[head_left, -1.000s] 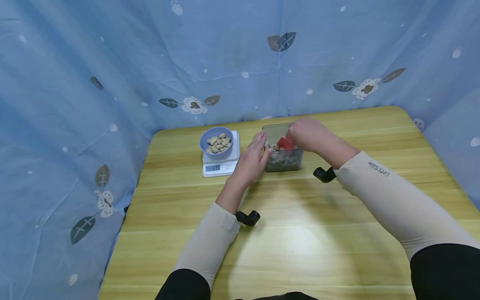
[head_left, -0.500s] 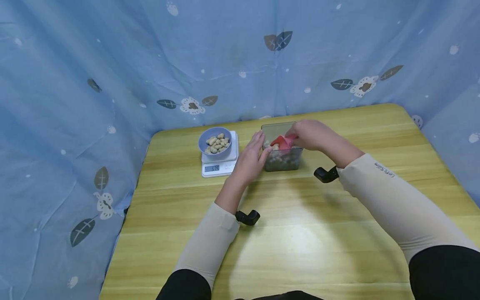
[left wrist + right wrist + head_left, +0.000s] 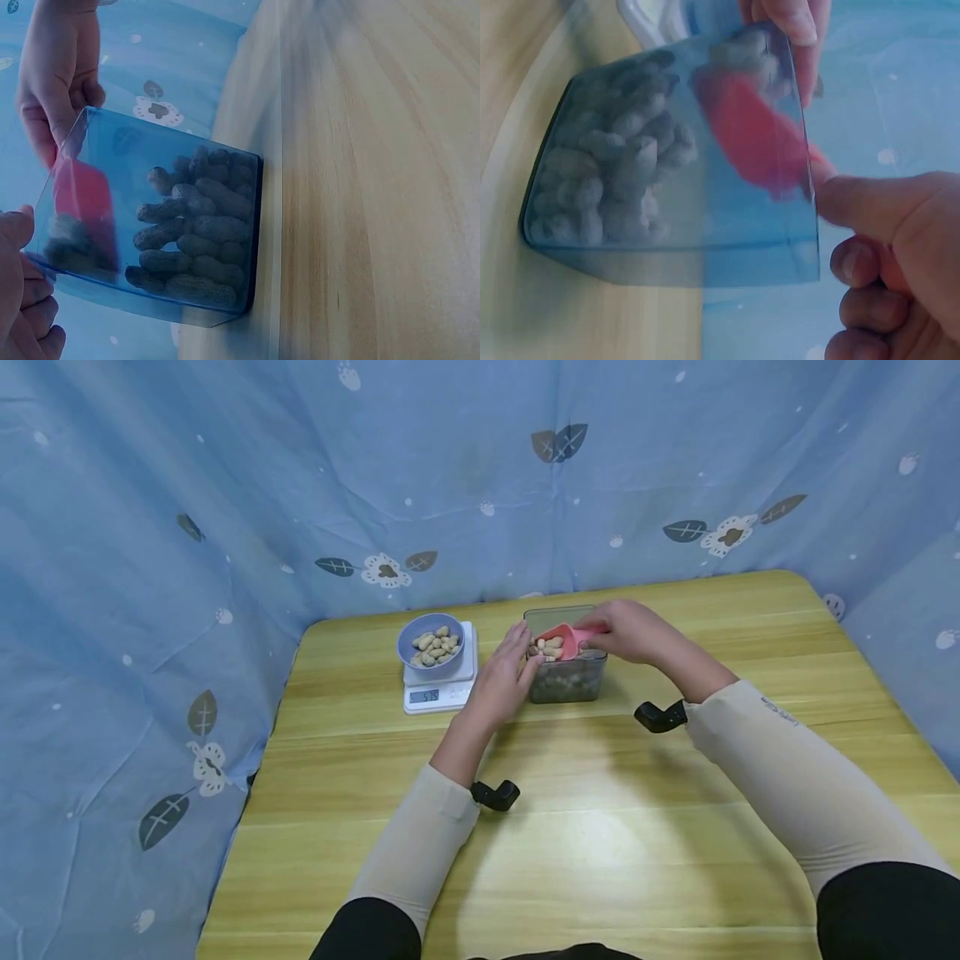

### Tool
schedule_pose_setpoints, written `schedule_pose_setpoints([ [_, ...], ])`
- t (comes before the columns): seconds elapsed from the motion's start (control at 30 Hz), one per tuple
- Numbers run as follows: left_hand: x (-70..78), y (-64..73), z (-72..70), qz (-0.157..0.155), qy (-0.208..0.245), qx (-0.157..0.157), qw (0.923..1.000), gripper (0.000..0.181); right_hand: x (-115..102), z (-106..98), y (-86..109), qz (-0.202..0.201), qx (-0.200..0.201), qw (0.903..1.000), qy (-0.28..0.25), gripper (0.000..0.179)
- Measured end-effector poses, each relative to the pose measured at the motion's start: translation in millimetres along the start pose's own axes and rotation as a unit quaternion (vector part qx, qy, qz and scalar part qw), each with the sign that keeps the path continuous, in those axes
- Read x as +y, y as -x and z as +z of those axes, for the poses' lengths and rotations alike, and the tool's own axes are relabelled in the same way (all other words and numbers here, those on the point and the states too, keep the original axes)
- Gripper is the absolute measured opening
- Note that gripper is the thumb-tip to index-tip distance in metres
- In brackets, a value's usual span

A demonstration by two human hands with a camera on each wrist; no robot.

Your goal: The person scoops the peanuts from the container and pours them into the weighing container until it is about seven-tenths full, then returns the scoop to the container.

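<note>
My right hand [image 3: 630, 631] pinches the handle of a pink scoop [image 3: 572, 640] between thumb and fingers, at the right side of a clear grey plastic container [image 3: 566, 687]. The scoop is loaded with unshelled peanuts [image 3: 551, 647] and sits inside the upper part of the container, tilted toward the left. My left hand [image 3: 504, 677] holds the container's left front corner near the rim, thumb on the front and fingers along the left side. Through the walls in the left wrist view, more peanuts [image 3: 199, 240] fill the lower part. The scoop's far side is hidden.
Left of the container stands a white kitchen scale [image 3: 442, 695] with a lit display. On it rests a lavender bowl [image 3: 405, 647] with peanuts. The wooden table [image 3: 577, 843] ends at a blue patterned curtain [image 3: 480, 468] behind and to the left.
The scoop was low among the peanuts a second ago. My right hand has since drawn it up and tipped it level, peanuts in it. The left hand keeps its place.
</note>
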State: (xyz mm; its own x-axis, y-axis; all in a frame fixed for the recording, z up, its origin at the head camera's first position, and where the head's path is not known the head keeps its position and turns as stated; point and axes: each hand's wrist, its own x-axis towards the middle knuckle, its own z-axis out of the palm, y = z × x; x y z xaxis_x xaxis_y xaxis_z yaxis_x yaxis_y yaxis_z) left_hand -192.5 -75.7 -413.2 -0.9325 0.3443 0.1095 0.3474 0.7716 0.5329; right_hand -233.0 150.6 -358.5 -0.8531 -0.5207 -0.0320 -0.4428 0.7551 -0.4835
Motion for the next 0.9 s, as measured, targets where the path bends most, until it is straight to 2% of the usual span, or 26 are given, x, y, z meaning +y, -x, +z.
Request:
schedule_pose_setpoints([
  [0.17,-0.5,1.5,2.0,0.001,0.006,0.003,1.0,0.062,11.5,1.0,8.5,0.035,0.002,0.9977,-0.058,0.034],
  [0.4,0.7,2.3,0.5,-0.005,0.004,-0.001,1.0,0.063,22.6,1.2,16.0,0.08,0.02,0.9874,-0.135,0.043],
  [0.57,0.9,2.0,0.1,-0.001,0.002,0.0,1.0,0.065,27.2,1.3,18.9,0.091,0.038,0.9831,-0.154,0.044],
  [0.9,0.6,0.6,0.5,0.003,0.002,0.007,1.0,0.062,26.2,-0.2,21.3,0.098,0.044,0.9812,-0.161,0.048],
])
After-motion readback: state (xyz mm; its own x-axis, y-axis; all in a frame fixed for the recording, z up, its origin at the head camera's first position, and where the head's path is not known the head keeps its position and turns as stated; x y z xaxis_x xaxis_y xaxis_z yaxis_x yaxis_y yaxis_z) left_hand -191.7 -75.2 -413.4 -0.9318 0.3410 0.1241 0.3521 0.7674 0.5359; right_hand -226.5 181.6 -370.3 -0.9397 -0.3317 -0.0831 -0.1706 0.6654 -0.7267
